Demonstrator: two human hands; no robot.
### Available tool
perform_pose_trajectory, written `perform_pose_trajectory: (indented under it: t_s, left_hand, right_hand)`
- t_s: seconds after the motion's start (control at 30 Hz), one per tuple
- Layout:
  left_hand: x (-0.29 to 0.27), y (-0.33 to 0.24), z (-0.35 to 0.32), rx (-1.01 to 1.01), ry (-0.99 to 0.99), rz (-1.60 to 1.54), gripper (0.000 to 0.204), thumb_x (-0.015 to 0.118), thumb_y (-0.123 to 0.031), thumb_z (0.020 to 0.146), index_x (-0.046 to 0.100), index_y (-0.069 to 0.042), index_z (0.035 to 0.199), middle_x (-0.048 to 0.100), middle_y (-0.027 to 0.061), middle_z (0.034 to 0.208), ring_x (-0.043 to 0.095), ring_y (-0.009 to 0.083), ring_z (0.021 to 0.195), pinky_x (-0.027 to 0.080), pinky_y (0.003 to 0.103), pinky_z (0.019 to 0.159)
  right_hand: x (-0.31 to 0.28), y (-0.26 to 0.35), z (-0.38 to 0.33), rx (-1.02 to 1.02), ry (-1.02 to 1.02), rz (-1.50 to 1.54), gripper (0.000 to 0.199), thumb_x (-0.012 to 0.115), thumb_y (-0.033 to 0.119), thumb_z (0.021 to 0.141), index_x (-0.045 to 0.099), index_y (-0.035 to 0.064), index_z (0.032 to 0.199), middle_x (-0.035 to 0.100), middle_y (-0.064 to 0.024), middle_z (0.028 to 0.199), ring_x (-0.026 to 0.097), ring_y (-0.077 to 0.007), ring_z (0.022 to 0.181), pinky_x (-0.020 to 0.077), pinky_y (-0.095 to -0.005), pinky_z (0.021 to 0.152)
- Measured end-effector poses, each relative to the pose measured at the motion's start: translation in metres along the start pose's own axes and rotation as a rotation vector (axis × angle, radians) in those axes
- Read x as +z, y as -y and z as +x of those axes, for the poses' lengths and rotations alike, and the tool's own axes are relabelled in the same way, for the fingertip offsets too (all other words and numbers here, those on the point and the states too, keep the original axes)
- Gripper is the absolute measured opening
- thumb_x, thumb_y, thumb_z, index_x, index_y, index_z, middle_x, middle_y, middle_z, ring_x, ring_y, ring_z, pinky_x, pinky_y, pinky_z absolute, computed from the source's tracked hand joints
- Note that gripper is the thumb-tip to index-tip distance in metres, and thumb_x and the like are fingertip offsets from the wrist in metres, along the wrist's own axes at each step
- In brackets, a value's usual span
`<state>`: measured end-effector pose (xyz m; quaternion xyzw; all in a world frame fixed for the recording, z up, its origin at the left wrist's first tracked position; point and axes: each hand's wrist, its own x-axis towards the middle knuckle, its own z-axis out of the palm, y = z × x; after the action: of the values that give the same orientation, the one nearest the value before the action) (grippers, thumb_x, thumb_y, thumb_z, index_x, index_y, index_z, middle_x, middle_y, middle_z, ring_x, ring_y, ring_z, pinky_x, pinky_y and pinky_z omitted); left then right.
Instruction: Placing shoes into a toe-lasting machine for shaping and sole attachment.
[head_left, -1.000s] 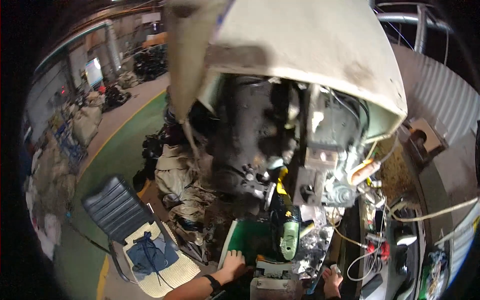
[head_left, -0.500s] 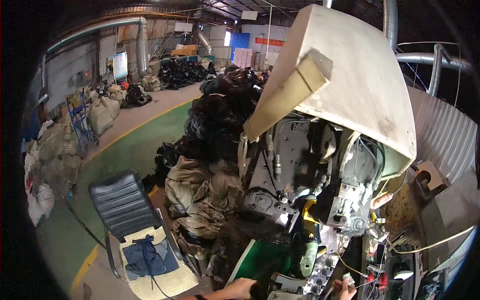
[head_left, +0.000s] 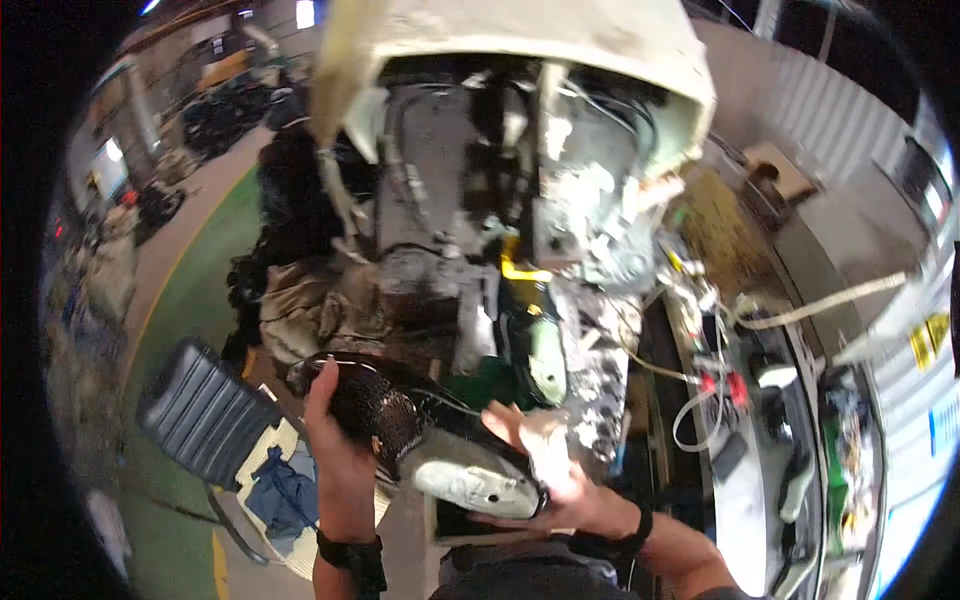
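A black shoe upper on a last [head_left: 395, 415] is tilted across my lap, its pale underside [head_left: 475, 485] with a small hole turned upward. My left hand [head_left: 335, 425] is closed round its dark mesh end, thumb up along the side. My right hand [head_left: 575, 495] supports the other end of the pale underside from below. A whitish piece [head_left: 545, 450], blurred, is in the right hand's fingers; its kind is unclear. Beyond the hands, a second lasted shoe [head_left: 533, 345] with a pale bottom sits in the machine [head_left: 430, 190], below a yellow part [head_left: 520, 262].
The machine's cream hood [head_left: 540, 30] overhangs the far side. To the left stands a black chair [head_left: 205, 410] with dark blue cloth [head_left: 280, 500] on its seat. Brown sacking [head_left: 310, 310] lies beside the machine. On the right, a bench [head_left: 740, 500] carries cords and several dark shoes.
My view has tilted down and swung right. The lasted shoe is now between both hands over my lap; before, my left hand was at a dark thing by the lower edge.
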<state>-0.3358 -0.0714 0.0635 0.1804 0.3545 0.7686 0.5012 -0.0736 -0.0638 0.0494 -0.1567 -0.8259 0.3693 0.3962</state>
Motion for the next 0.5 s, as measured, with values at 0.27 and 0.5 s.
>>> perform_pose_trajectory:
  t_s: [0.27, 0.5]
  left_hand:
    - [0.072, 0.073, -0.003, -0.438, 0.258, -0.180, 0.034, 0.057, -0.025, 0.095, 0.065, 0.004, 0.110, 0.070, 0.0168, 0.108, 0.066, 0.0298, 0.103, 0.052, 0.043, 0.094]
    - [0.130, 0.150, -0.031, -0.619, 0.361, 0.021, 0.030, 0.061, -0.024, 0.094, 0.067, 0.002, 0.108, 0.071, 0.0123, 0.105, 0.069, 0.0243, 0.094, 0.056, 0.038, 0.087]
  right_hand:
    - [-0.035, 0.047, -0.056, 0.161, -0.370, -0.227, 0.100, 0.092, 0.024, 0.070, 0.036, -0.0030, 0.149, 0.050, -0.0228, 0.144, 0.052, -0.0330, 0.131, 0.0398, -0.0418, 0.111]
    - [-0.051, 0.096, -0.136, 0.286, -0.617, -0.439, 0.096, 0.086, 0.035, 0.077, 0.034, -0.0033, 0.148, 0.046, -0.0246, 0.146, 0.048, -0.0364, 0.134, 0.0391, -0.0435, 0.112]
